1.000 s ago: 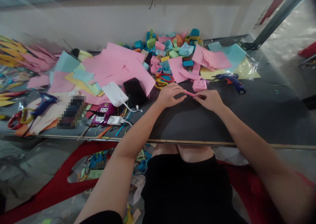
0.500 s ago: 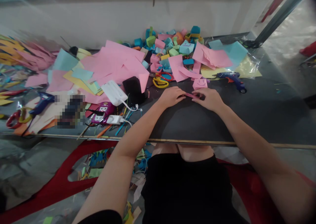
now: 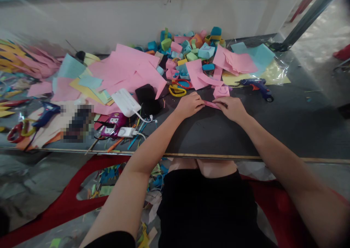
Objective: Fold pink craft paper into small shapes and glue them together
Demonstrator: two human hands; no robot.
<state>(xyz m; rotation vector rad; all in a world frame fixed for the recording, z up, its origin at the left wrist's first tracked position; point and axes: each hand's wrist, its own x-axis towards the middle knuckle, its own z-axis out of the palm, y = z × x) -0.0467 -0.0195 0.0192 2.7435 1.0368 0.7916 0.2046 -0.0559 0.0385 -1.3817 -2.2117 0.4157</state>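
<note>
A narrow folded strip of pink paper (image 3: 210, 104) stretches between my two hands, low over the dark table. My left hand (image 3: 190, 105) pinches its left end, fingers closed. At the other end, my right hand (image 3: 231, 109) grips the strip between thumb and fingers. Just behind my right hand sits a small pink paper box (image 3: 221, 91) with a smiling face drawn on it. Scissors (image 3: 177, 90) with red and yellow handles lie beyond my left hand. To the right of the box rests a blue glue gun (image 3: 258, 86).
Folded paper boxes (image 3: 191, 51) in several colours are heaped by the wall. Pink sheets (image 3: 128, 66) spread leftward. A white power bank (image 3: 126, 102), a purple power strip (image 3: 114, 125) and a second glue gun (image 3: 47, 113) lie left. The table edge (image 3: 213, 156) runs before my lap.
The pink strip has turned so more of its flat face shows between my hands. My fingers have shifted slightly on it; both arms stay nearly in place.
</note>
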